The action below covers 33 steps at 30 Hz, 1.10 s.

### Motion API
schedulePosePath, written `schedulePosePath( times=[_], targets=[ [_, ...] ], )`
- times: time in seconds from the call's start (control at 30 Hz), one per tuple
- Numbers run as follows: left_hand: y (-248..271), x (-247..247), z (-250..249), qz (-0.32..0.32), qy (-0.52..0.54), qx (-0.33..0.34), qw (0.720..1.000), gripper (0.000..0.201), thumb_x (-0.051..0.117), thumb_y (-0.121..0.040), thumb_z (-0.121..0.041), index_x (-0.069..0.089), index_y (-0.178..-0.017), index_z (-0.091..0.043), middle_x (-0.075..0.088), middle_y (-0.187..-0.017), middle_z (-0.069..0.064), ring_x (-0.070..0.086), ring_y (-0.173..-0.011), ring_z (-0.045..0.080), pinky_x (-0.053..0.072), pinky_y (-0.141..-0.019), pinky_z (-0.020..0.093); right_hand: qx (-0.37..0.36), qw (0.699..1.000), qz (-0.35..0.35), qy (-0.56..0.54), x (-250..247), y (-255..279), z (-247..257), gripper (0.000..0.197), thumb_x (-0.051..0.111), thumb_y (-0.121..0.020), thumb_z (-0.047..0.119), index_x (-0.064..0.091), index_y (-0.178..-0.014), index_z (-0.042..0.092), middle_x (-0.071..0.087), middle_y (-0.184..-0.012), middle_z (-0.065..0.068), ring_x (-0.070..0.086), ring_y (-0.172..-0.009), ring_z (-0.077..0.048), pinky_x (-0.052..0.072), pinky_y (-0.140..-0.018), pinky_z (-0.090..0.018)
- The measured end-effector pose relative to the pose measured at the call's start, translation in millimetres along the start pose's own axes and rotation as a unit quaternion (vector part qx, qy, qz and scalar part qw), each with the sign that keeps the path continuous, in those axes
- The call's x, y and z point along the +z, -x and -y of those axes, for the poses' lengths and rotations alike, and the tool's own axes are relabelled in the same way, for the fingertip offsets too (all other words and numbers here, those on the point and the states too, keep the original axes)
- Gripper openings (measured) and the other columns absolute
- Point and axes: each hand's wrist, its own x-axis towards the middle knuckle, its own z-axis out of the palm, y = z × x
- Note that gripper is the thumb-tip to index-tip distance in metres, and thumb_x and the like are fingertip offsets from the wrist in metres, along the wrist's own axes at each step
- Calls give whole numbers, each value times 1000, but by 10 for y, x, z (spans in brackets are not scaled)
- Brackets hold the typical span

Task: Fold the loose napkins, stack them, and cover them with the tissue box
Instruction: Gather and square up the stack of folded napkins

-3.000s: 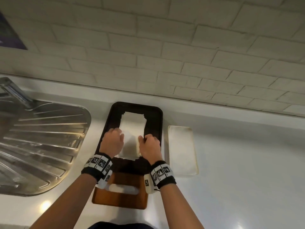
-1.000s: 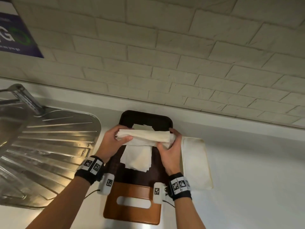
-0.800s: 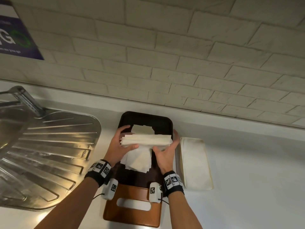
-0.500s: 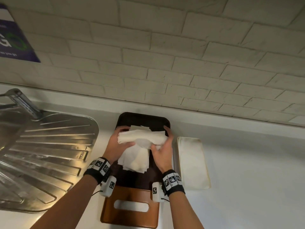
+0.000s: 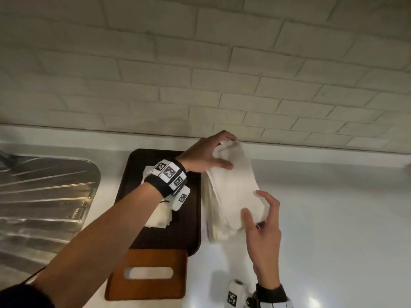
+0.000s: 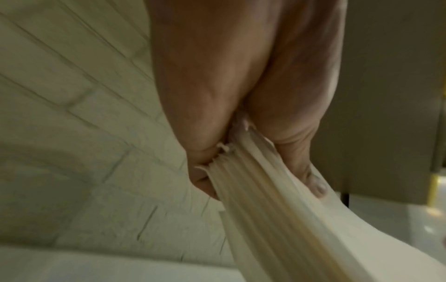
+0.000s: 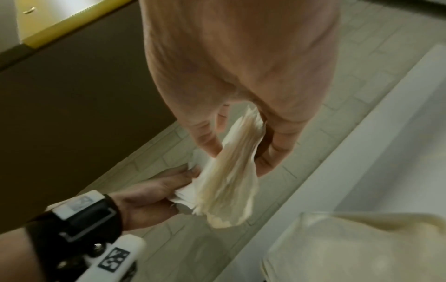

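A folded bundle of napkins [image 5: 233, 187] is held in the air at centre right of the head view, its long axis running from upper left to lower right, the far end toward the brick wall [image 5: 200, 63] and the near end toward the person. The left hand [image 5: 205, 155] clamps the far end, thumb on top and fingers curled round the edge. The right hand [image 5: 263, 221] takes the near end, thumb on the upper face; its fingers there look only loosely bent. Under the bundle a stack of folded napkins [image 5: 211, 221] lies on the white counter [image 5: 333, 218], its long axis also running away from the person.

Left of it sits a dark tray [image 5: 189, 218] with a few loose napkins [image 5: 159, 217] on it, partly hidden by the left forearm. The brown tissue box [image 5: 146, 274] with its oval slot lies at the tray's near end, lower centre. A steel draining board [image 5: 44, 196] fills the left edge.

The left wrist view shows the layered edges of the bundle [image 6: 277, 200] pinched between thumb and fingers [image 6: 316, 183], which the head view hides. The right wrist view shows thumb and fingers [image 7: 207, 139] closed on the fanned end of the bundle [image 7: 231, 171], the left hand [image 7: 149, 200] beyond, and the stack [image 7: 350, 248] blurred at lower right.
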Motion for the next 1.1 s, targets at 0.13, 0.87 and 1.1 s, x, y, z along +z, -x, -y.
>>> schedulePosePath(
  times=[0.13, 0.87, 1.1],
  targets=[
    [-276, 650, 355, 108, -100, -79, 986, 52, 77, -98, -26, 51, -143, -30, 65, -137, 13, 69, -107, 29, 50, -75, 28, 69, 992, 81, 67, 47, 18, -523, 40, 65, -96, 10, 59, -120, 42, 68, -77, -6, 41, -49, -13, 43, -58, -33],
    [140, 1259, 385, 10, -369, -90, 925, 40, 48, -110, -37, 50, -145, -17, 61, -127, 18, 63, -112, 34, 49, -97, 43, -179, 908, 184, 330, -27, -402, -592, 33, 55, -109, 28, 59, -141, 33, 49, -159, 5, 58, -136, -13, 56, -105, -29],
    [-18, 1497, 356, 65, -421, -146, 893, 66, 56, -107, -45, 26, -162, -24, 45, -145, 28, 56, -127, 49, 49, -106, 52, -140, 860, 321, 372, 176, -259, -893, 48, 44, -115, 26, 42, -163, 28, 18, -180, -2, 8, -168, -24, 15, -137, -42]
  ],
)
